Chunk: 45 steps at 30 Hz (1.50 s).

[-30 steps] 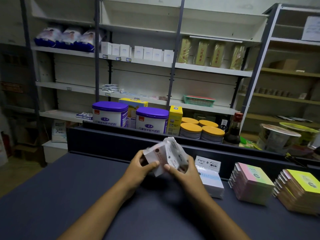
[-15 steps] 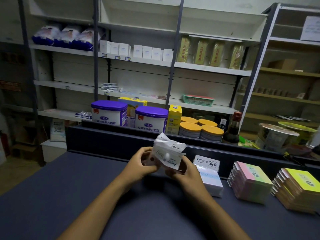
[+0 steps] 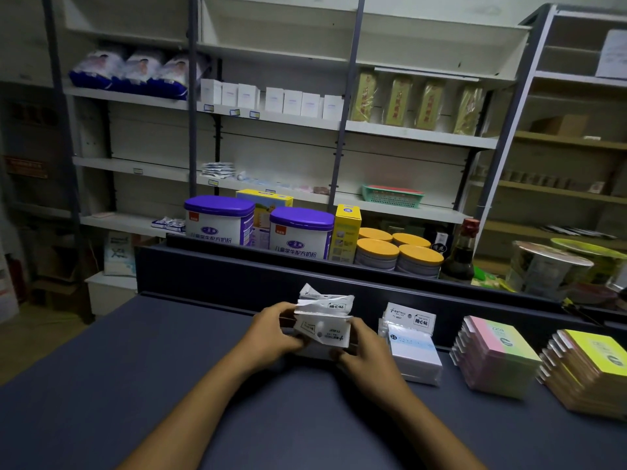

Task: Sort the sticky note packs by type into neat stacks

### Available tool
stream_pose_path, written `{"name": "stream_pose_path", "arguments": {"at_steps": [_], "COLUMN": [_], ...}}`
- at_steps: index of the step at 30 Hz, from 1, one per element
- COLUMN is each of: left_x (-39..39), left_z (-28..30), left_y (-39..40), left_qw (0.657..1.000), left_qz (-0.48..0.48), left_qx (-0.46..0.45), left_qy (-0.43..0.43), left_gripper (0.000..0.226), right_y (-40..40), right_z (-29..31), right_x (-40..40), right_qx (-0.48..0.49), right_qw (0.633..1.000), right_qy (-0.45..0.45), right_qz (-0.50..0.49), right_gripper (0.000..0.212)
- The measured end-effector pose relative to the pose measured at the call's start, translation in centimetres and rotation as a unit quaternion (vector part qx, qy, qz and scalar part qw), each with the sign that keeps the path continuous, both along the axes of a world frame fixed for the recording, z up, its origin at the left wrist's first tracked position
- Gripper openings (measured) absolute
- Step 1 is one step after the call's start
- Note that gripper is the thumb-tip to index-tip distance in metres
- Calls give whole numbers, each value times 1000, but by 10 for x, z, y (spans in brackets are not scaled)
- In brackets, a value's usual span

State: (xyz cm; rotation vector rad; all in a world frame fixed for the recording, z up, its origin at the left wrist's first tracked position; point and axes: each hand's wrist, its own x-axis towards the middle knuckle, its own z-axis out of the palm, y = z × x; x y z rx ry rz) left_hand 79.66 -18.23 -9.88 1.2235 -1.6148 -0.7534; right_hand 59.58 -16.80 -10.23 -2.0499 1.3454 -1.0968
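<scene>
Both hands hold a small bundle of white sticky note packs (image 3: 324, 320) low over the dark counter (image 3: 101, 385), near its back wall. My left hand (image 3: 273, 329) grips the bundle's left side and my right hand (image 3: 364, 347) its right side. The packs' header flaps point up and fan apart. Right of my right hand a stack of white and pale blue packs (image 3: 412, 347) lies on the counter. Further right stand a pink and green stack (image 3: 495, 354) and a yellow stack (image 3: 590, 371).
A raised dark ledge (image 3: 237, 269) runs along the counter's back. Behind it stand purple-lidded tins (image 3: 220, 218), yellow-lidded jars (image 3: 397, 252), a yellow box (image 3: 346, 228) and a dark bottle (image 3: 463, 252). Shelves with goods fill the wall beyond.
The bundle has come down from chest height towards the counter and turned flatter, with its flaps now facing up. Both hands lowered with it.
</scene>
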Motion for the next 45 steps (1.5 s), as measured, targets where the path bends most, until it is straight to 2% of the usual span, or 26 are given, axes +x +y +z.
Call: {"name": "stream_pose_path", "arguments": {"at_steps": [7,11,14,16,18,20,25,32,35,38,45], "left_x": [-3,-1,0,0,-2,-2,0,1,0,-2,-1], "left_z": [0,6,11,12,10,8,1,-1,-1,-1,0], "left_y": [0,0,1,3,4,2,-5,-9,-11,-11,-12], "left_qw": [1000,996,988,985,984,982,977,982,983,982,981], "left_qz": [-14,-2,13,7,5,22,48,88,99,118,123], "left_qx": [5,17,39,75,111,135,177,163,152,148,141], "left_qy": [22,90,149,156,143,133,110,46,22,-5,-59], "left_gripper": [41,44,31,20,17,23,44,37,43,55,54], "right_y": [-1,-3,-4,-5,-6,-7,-13,-12,-9,-7,-2], "right_z": [-3,1,4,5,3,0,-6,-7,-3,-2,3], "right_x": [1,1,2,3,3,4,8,13,15,16,16], "right_qx": [7,28,42,72,109,143,153,144,129,105,89], "right_qw": [999,999,994,988,985,983,982,984,988,992,994], "right_qy": [26,-27,-102,-133,-121,-106,-86,-49,-16,10,22], "right_qz": [-19,-5,-13,-34,-53,-55,-70,-89,-83,-69,-62], "right_gripper": [55,48,31,21,15,14,24,43,52,51,53]}}
